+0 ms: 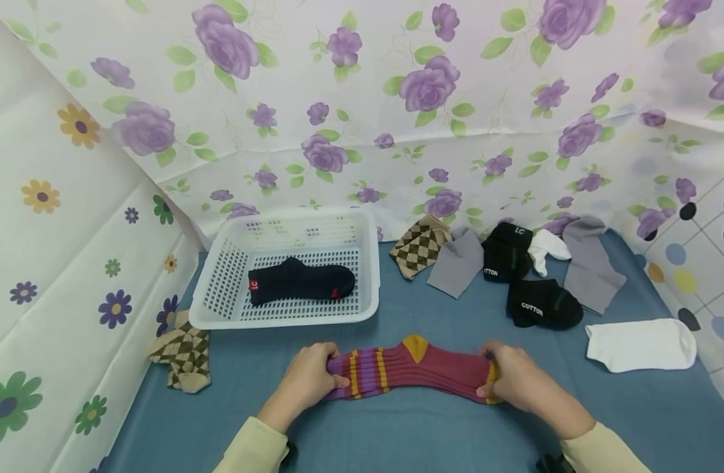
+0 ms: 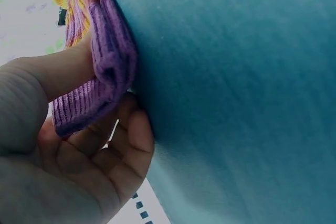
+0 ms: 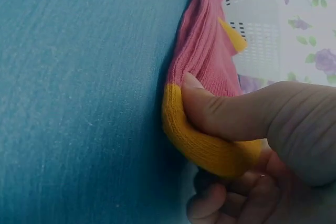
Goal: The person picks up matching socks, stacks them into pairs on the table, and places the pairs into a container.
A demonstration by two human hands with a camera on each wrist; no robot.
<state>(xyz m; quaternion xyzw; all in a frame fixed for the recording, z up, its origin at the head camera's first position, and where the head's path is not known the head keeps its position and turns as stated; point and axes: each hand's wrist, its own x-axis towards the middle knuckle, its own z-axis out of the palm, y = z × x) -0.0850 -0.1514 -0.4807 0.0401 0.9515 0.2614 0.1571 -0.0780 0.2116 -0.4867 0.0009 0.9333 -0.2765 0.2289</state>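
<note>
Carefully, a person in pale sleeves [image 1: 252, 449] stretches a striped sock [image 1: 391, 371] lengthwise near the middle of a blue cloth [image 1: 409, 433], toward its near edge. The left hand [image 1: 309, 376] pinches the purple cuff, thumb on one side and fingers curled beneath; the right hand [image 1: 518, 380] grips the yellow toe in the same way, and the yellow heel points toward the far edge. Just beyond, by the cloth's far left corner, a white basket [image 1: 285, 322] holds a dark sock [image 1: 299, 282] with red marks at cuff and toe. A checkered sock [image 1: 187, 358] lies crumpled against the left edge. Along the far edge, right of the basket, come a second checkered piece [image 1: 420, 248], a gray sock [image 1: 456, 264], a black bundle [image 1: 506, 249] and a small white piece [image 1: 547, 248]. A black sock lettered "COTTON" [image 1: 542, 304] sits just in front, a larger gray sock [image 1: 592, 269] near the far right corner, and a white sock [image 1: 640, 345] beside the right edge.
</note>
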